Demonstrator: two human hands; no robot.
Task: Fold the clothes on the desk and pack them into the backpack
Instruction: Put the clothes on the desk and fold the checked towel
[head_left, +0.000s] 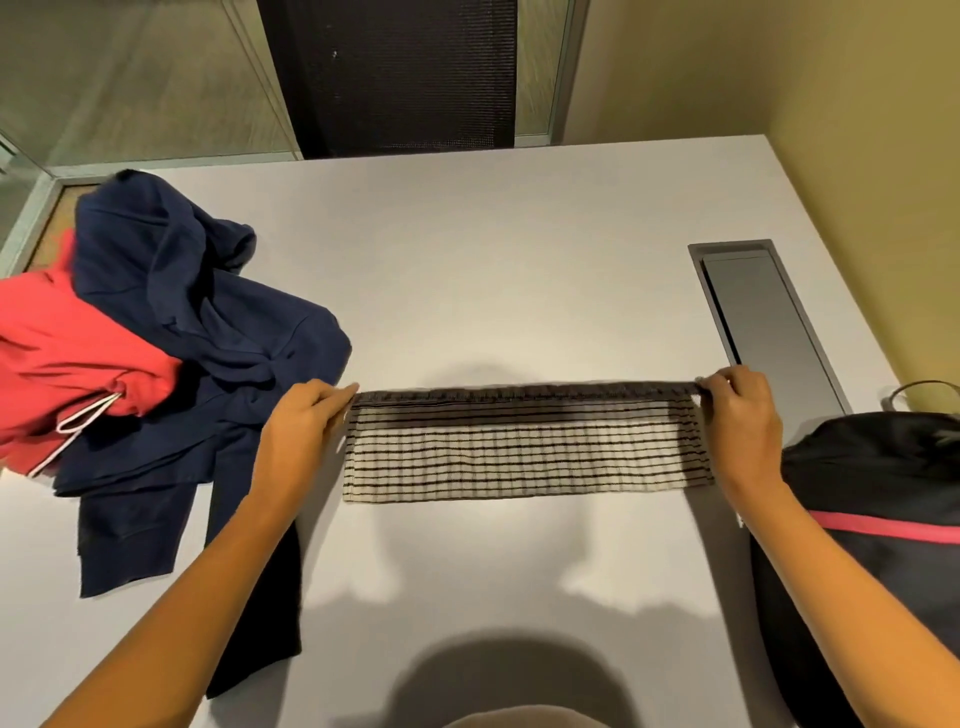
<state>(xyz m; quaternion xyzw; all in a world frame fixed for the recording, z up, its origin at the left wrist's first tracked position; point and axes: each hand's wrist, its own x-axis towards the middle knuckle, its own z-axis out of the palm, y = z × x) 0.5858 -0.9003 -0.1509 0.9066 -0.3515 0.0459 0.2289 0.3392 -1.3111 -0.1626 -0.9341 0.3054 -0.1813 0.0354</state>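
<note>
On the far left of the desk, a red garment with a white drawstring is lying crumpled and hanging partly over the edge. A navy hoodie is sprawling over it and beside it, with one sleeve trailing toward the near edge. A black cloth is lying partly under the hoodie and running toward the near edge beneath the left forearm; it could be trousers, but too little of it is showing to say. The left hand is pinching the far left corner of a striped top, its fingers curled around the dark upper edge just beside the hoodie. This top, cream with thin dark stripes, is lying in the middle of the desk as a long narrow band, its far edge being held slightly raised and stretched taut between both hands while its near edge is resting flat on the surface. The right hand is gripping the far right corner the same way, fingers curled over the fabric. Beyond that hand, a grey cable hatch is sitting flush in the desk. At the right edge, a black backpack with a pink stripe is standing just beside the right forearm, apart from the striped top.
</note>
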